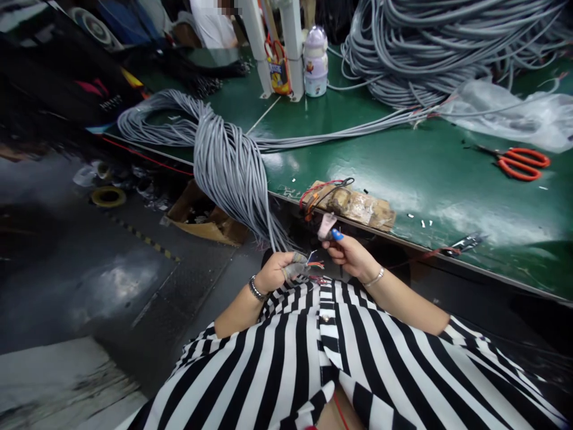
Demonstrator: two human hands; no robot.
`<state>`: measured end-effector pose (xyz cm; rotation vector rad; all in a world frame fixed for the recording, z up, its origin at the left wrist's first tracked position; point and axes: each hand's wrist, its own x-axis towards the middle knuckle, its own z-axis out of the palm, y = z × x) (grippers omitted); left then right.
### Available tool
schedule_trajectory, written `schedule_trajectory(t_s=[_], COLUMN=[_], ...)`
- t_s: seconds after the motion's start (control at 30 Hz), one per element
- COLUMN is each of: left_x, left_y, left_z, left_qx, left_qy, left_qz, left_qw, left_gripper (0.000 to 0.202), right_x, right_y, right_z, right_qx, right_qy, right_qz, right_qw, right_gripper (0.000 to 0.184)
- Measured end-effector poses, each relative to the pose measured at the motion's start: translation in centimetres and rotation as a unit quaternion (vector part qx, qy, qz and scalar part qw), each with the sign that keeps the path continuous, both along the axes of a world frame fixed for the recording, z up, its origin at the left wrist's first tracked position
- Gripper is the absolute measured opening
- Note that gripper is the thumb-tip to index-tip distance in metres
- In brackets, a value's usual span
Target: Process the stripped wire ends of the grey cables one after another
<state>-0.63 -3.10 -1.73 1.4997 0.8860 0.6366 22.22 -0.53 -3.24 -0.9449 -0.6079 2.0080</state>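
My left hand, with grey wrapping on its fingers, is closed on the end of a grey cable. Thin coloured wires in orange, white and blue fan out from its fingertips. To the right, my right hand is pinched closed, thumb against a forefinger wrapped in pale pink. Whatever lies in that pinch is too small to make out. A large bundle of grey cables hangs over the table edge towards my left hand. Beyond my right hand, a wooden block with red and black leads sits at the edge.
Orange-handled scissors and small pliers lie on the green table. A big cable coil, a plastic bag and a bottle stand farther back. Below left is a cardboard box. Another person is across the table.
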Motion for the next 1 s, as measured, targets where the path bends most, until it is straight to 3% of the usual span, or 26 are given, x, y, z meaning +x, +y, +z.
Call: schedule_trajectory(t_s=[0.2, 0.37, 0.63, 0.73, 0.83, 1.0], left_x=[0.6, 0.9, 0.5, 0.0, -0.6, -0.9], left_y=[0.8, 1.2, 1.2, 1.1, 1.1, 1.1], left_z=[1.3, 1.1, 1.3, 2.0, 2.3, 1.8], left_qx=[0.13, 0.248, 0.256, 0.241, 0.218, 0.231], left_qy=[0.018, 0.037, 0.156, 0.151, 0.108, 0.111], left_qz=[-0.022, -0.056, -0.128, -0.145, -0.148, -0.095], left_qw=[0.991, 0.966, 0.946, 0.948, 0.959, 0.962], left_gripper=[0.042, 0.029, 0.028, 0.028, 0.027, 0.024], right_x=[0.1, 0.4, -0.2, 0.1, 0.8, 0.9], right_y=[-0.7, -1.0, -1.4, -0.9, -0.5, -1.3], right_z=[0.9, 1.2, 1.7, 1.5, 1.5, 1.7], right_qx=[0.031, 0.046, 0.111, 0.124, 0.092, 0.018], right_qy=[-0.013, -0.056, -0.184, -0.246, -0.259, -0.155], right_qz=[0.086, 0.176, 0.187, 0.077, -0.029, 0.109], right_qw=[0.996, 0.982, 0.959, 0.958, 0.961, 0.982], right_gripper=[0.044, 0.055, 0.037, 0.033, 0.036, 0.053])
